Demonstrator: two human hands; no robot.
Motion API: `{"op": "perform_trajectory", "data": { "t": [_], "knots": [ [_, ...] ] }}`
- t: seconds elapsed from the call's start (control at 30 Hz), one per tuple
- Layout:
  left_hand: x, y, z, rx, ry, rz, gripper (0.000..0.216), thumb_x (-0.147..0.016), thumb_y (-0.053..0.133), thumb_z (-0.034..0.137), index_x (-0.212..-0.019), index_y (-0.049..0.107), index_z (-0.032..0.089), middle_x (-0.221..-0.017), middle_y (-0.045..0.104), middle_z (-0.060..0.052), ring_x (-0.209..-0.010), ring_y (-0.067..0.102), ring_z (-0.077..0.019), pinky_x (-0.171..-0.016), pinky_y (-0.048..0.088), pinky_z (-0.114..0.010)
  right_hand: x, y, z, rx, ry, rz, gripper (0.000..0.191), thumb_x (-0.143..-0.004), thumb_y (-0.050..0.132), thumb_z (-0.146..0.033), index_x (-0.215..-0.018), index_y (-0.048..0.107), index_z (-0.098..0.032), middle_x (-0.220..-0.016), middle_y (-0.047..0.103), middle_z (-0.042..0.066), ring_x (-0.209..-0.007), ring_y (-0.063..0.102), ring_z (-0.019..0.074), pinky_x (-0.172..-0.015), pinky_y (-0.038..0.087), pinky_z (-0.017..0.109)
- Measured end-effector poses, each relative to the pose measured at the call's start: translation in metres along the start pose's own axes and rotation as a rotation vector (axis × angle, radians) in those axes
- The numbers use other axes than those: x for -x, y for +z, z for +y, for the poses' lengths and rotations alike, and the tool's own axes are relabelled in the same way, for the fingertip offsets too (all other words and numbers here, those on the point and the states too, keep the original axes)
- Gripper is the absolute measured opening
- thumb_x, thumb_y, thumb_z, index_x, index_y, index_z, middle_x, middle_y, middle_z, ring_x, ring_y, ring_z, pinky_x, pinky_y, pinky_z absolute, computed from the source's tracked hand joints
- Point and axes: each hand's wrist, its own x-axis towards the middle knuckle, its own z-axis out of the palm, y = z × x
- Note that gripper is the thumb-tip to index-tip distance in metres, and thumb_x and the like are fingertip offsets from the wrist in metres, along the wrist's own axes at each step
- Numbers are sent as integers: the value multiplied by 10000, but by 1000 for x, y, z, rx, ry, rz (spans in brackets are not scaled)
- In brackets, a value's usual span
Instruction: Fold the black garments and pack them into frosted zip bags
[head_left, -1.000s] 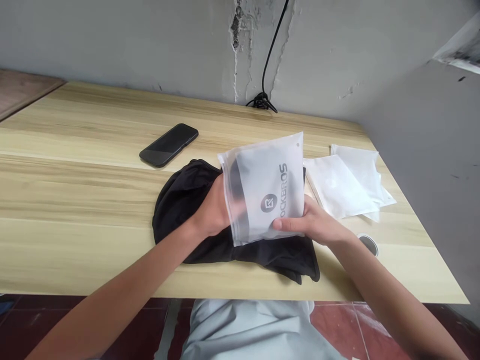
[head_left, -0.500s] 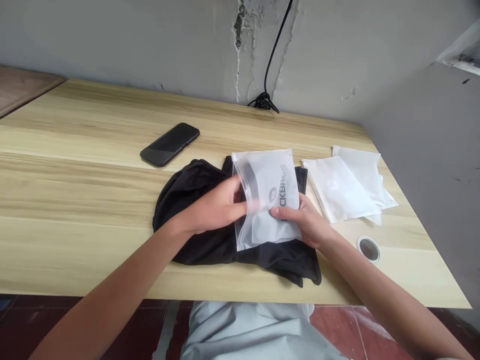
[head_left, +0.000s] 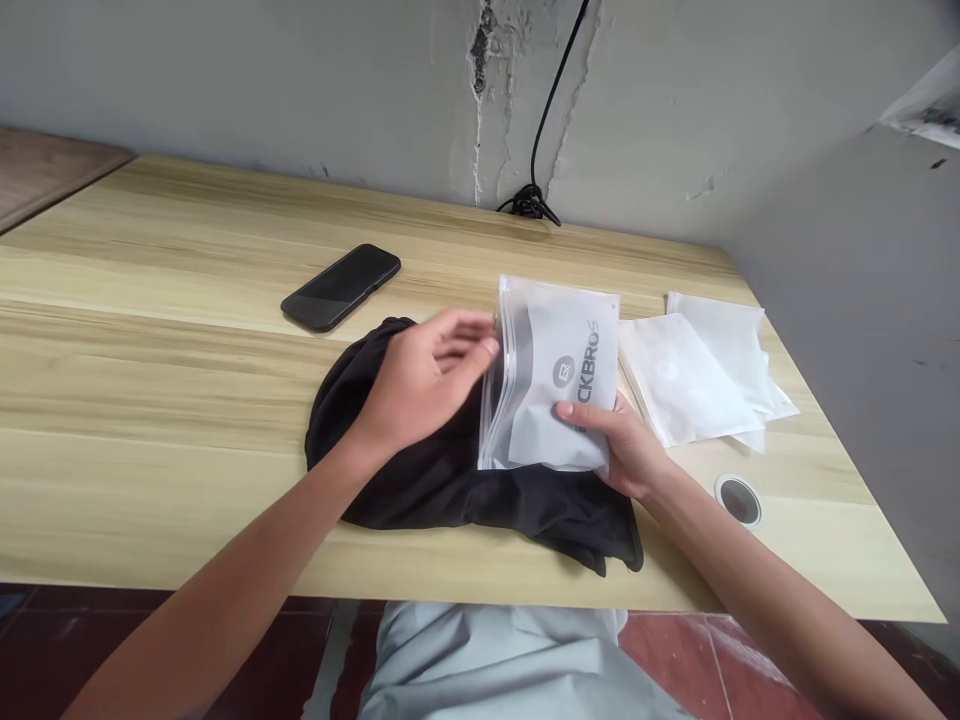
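Observation:
A frosted zip bag [head_left: 559,375] printed ROCKBROS lies tilted over a black garment [head_left: 420,470] near the table's front edge. My right hand [head_left: 619,440] grips the bag's lower right corner, thumb on top. My left hand [head_left: 424,380] hovers over the garment, fingers curled, with the fingertips at the bag's open left edge. A white sheet shows inside the bag, with a dark strip beside it at the opening.
A black phone [head_left: 341,287] lies face up behind the garment. Several more frosted bags [head_left: 697,370] are stacked to the right. A round cable grommet [head_left: 739,500] sits near the right front of the wooden table [head_left: 150,400]. A black cable [head_left: 536,150] hangs down the wall.
My left hand has come out of the bag and now rests at its opening. The bag has dropped lower and shifted right in my right hand.

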Motion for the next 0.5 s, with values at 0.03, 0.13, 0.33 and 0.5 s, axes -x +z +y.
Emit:
{"op": "perform_trajectory", "data": {
  "t": [0.03,0.13,0.33,0.5],
  "knots": [
    [-3,-2,-2,-6,27,93,409,-909,771,493,-1207,716,218,-1278,753,-100,-1212,714,-277,-1015,620,-404,0,1,1,2,-7,7,495,-661,986,-313,-1098,763,-243,-1147,826,58,-1048,784,319,-905,660,436],
    [-8,-4,-7,153,-58,54,537,-910,723,627,-1246,695,209,-1294,747,-121,-1226,707,-297,-953,632,-396,4,4,7,20,-2,-11,463,-677,981,-337,-1079,772,-241,-1140,826,54,-1023,786,294,-913,651,423],
    [-4,-2,1,451,-356,-201,353,-859,822,477,-1036,770,176,-972,803,-75,-828,760,-215,-711,619,-307,9,-12,-6,175,33,-351,720,-641,856,-782,-1132,788,-260,-1130,822,101,-1034,780,343,-893,633,488],
    [6,9,8,367,-405,-476,309,-909,766,466,-1036,696,194,-765,738,-13,-582,635,-119,-528,481,-213,-3,-26,-27,279,-84,-145,697,-806,628,-854,-1057,811,-229,-964,811,107,-864,762,277,-765,618,403]
  ]
}}
